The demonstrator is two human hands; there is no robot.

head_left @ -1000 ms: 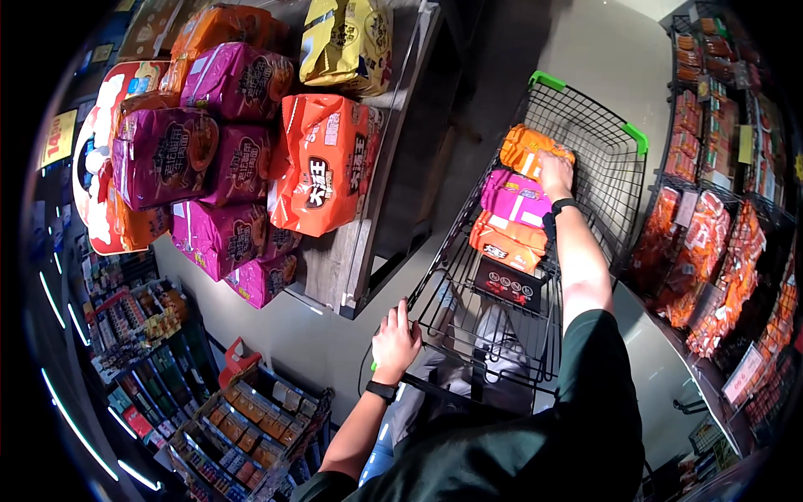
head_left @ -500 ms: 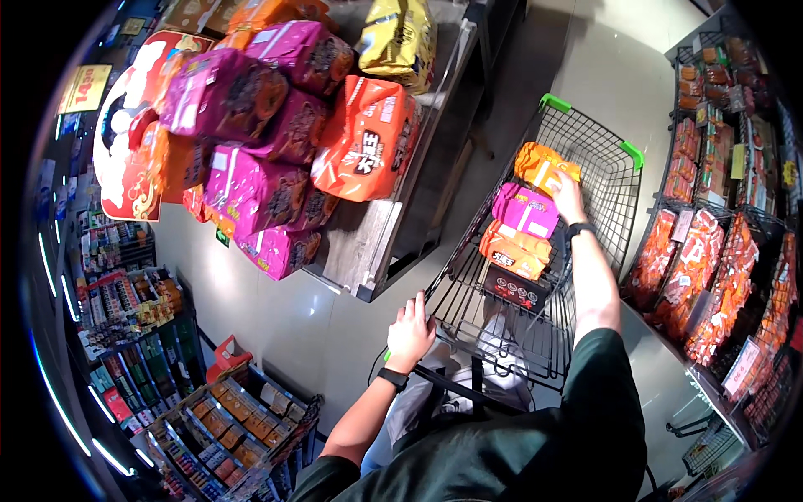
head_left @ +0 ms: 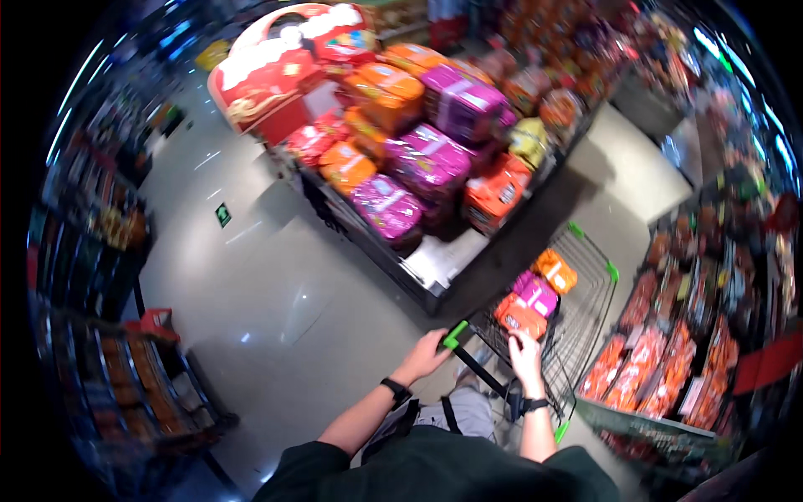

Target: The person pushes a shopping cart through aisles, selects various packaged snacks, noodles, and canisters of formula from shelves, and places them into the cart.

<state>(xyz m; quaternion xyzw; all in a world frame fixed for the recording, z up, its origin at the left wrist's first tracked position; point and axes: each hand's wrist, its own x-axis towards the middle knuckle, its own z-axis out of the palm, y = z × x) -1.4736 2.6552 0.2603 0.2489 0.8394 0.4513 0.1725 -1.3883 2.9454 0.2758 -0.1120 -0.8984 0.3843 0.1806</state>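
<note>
A black wire shopping cart [head_left: 590, 309] with green corner caps stands in front of me. In it lie a yellow-orange package [head_left: 555, 272], a purple package [head_left: 536, 293] and a red-orange package [head_left: 519, 315] in a row. My left hand [head_left: 425, 356] is closed at the left end of the cart's handle [head_left: 483, 368], beside its green cap. Over the near part of the cart, my right hand [head_left: 525, 358] has its fingers stretched toward the red-orange package, with nothing visible in them. Whether its fingertips touch that package, I cannot tell.
A display stand [head_left: 347, 243] piled with purple, orange and red packages rises at front left, its corner close to the cart. Shelves of bagged goods [head_left: 640, 368] run along the right. More racks [head_left: 125, 376] stand at the left, across the tiled floor [head_left: 251, 326].
My right hand has come back from the yellow-orange package toward the handle, leaving it in the cart. My view has swung left, showing more of the display stand and floor.
</note>
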